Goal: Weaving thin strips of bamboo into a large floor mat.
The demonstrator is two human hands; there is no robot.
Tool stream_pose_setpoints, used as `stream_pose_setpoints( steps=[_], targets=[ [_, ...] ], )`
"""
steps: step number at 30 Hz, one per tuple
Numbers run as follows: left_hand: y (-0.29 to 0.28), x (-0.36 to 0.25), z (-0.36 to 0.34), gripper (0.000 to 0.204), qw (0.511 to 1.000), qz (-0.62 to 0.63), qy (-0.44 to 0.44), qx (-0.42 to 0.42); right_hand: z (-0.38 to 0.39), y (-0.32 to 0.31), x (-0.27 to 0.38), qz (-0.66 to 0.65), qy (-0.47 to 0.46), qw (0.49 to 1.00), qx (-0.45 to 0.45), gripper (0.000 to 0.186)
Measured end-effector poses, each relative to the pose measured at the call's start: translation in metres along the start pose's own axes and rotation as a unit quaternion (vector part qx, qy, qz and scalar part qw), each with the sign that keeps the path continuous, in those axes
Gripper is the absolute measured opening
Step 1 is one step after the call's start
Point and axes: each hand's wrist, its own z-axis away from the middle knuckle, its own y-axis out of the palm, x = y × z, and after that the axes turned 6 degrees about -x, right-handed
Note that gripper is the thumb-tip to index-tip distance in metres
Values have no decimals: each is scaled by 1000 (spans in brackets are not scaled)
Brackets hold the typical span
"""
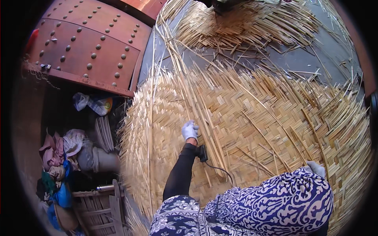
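A wide woven mat point(232, 126) of pale flat strips, probably bamboo or reed, spreads beneath me in a zigzag weave. My left hand point(190, 131), in a white glove, is low over its middle, fingers curled in. Right beside that hand runs a bundle of long loose strips point(193, 94), reaching toward the far edge. Whether a strip is in the fingers cannot be made out. My right hand point(316, 169), also gloved, is by my knee under blue-and-white patterned cloth point(271, 196). Its fingers are mostly hidden, near several loose strips point(271, 147) on the mat.
A red studded door panel point(88, 43) stands at the far left. Below it are a grey bucket point(104, 160), crumpled cloths point(55, 149) and a slatted wooden piece point(98, 208). Another woven piece point(252, 27) lies at the far side on grey floor point(204, 59), a dark shape over it.
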Motion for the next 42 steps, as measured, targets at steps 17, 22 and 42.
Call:
stream_pose_setpoints(
  steps=[17, 22, 42],
  targets=[
    [9, 6, 12, 40, 767, -447, 447, -106, -7, -4, 18, 18, 34, 999, 33, 13],
    [14, -10, 12, 39, 785, -562, 261, -22, -5, -2, 26, 9, 32, 999, 30, 13],
    [-33, -2, -33, 19, 822, -479, 267, -152, -4, -4, 26, 1, -1, 1000, 14, 11]
  ],
)
